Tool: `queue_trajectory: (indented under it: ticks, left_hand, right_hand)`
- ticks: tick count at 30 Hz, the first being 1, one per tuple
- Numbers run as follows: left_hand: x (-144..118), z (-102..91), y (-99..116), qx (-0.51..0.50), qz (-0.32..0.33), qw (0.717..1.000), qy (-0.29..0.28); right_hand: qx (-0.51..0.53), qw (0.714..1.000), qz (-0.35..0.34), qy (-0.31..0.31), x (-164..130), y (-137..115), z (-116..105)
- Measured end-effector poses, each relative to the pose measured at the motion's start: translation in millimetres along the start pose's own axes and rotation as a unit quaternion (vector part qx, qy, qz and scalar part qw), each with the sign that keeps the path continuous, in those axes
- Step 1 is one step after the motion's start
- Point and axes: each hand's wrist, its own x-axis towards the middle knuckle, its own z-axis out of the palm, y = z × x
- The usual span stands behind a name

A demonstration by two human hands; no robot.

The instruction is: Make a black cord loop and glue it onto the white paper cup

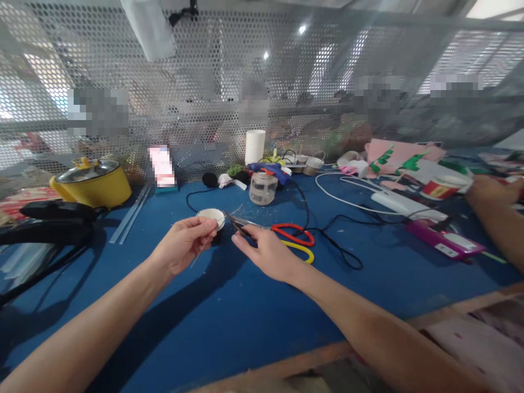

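White round paper cup sits pinched in the left hand, while the right hand grips red-and-yellow-handled scissors over the blue surface.

Blue table: scissors, jar, yellow pot, black cable.

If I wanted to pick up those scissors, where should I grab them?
Probably by the red and yellow handle loops. They lie free on the blue table, pointing right, so come from the right. The blades point left, and the right hand rests over the scissors near them.
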Motion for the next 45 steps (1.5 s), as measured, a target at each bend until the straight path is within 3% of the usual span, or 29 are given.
queue_trajectory:
  ticks: [8,10,12,14,15,17,19,20,22,24,26,28,30,31,32,34,35,37,39,40,41,43,45]
  left_hand:
    - [-1,0.7,-7,0.039,0.054,0.998,0.018]
    - [-1,0.1,-8,0.089,0.073,0.993,0.008]
    - [-1,-1.4,-10,0.206,0.121,0.971,0.005]
    - [-2,-3.7,-12,0.362,0.242,0.900,0.027]
    - [-2,-5.1,-13,0.436,0.327,0.838,0.044]
    - [-2,-8.3,-14,0.537,0.493,0.680,0.079]
    - [-2,-11.0,-14,0.588,0.587,0.548,0.099]
    - [-1,-11.9,-14,0.603,0.604,0.511,0.102]
    - [-1,-12.4,-12,0.616,0.614,0.483,0.102]
    - [-1,-11.1,-11,0.608,0.606,0.506,0.091]
    - [-2,-8.0,-9,0.567,0.571,0.587,0.092]
    - [-3,-3.7,-7,0.474,0.474,0.736,0.100]
    - [-4,0.5,-6,0.308,0.295,0.901,0.077]
    - [-3,2.1,-6,0.211,0.197,0.956,0.050]
    - [-2,3.1,-6,0.121,0.110,0.986,0.020]
    - [-1,3.6,-7,0.008,0.013,1.000,-0.023]
    - [0,3.1,-8,-0.001,0.001,1.000,-0.029]
    - [-1,1.1,-7,0.076,0.030,0.996,-0.020]
    - [-4,-1.9,-4,0.247,0.128,0.960,0.011]
    - [-6,-3.7,-1,0.346,0.205,0.915,0.033]
    - [-8,-5.7,1,0.437,0.295,0.848,0.056]
    - [-9,-9.9,7,0.557,0.472,0.680,0.072]
    - [-7,-13.9,10,0.619,0.564,0.544,0.053]
  right_hand:
    - [0.046,0.998,0.011,-0.051,-4,-4,2]
    - [0.040,0.998,0.016,-0.038,-3,-5,0]
    - [0.043,0.999,0.022,-0.023,-1,-5,-2]
    - [0.051,0.998,0.037,-0.016,0,-4,-4]
    - [0.056,0.997,0.045,-0.015,1,-4,-4]
    - [0.063,0.996,0.057,-0.020,2,-4,-5]
    - [0.069,0.995,0.062,-0.035,1,-6,-3]
    - [0.069,0.995,0.064,-0.043,0,-7,-2]
    - [0.060,0.994,0.070,-0.053,-2,-9,0]
    - [0.043,0.995,0.066,-0.053,-3,-10,3]
    - [0.020,0.998,0.053,-0.042,-4,-9,4]
    - [-0.001,0.999,0.038,-0.027,-4,-7,5]
    - [-0.016,1.000,0.024,-0.010,-5,-5,6]
    - [-0.020,1.000,0.019,-0.004,-5,-4,7]
    - [-0.022,1.000,0.013,0.002,-5,-3,7]
    - [-0.017,1.000,0.009,0.006,-4,-2,7]
    - [-0.012,1.000,0.012,0.004,-3,-2,6]
    - [0.004,1.000,0.027,-0.002,-1,-3,3]
    - [0.024,0.998,0.050,-0.003,1,-3,-1]
    - [0.033,0.998,0.061,-0.002,2,-3,-3]
    - [0.041,0.997,0.069,-0.002,3,-3,-4]
    - [0.052,0.995,0.079,-0.014,3,-3,-5]
    - [0.055,0.995,0.077,-0.035,1,-5,-4]
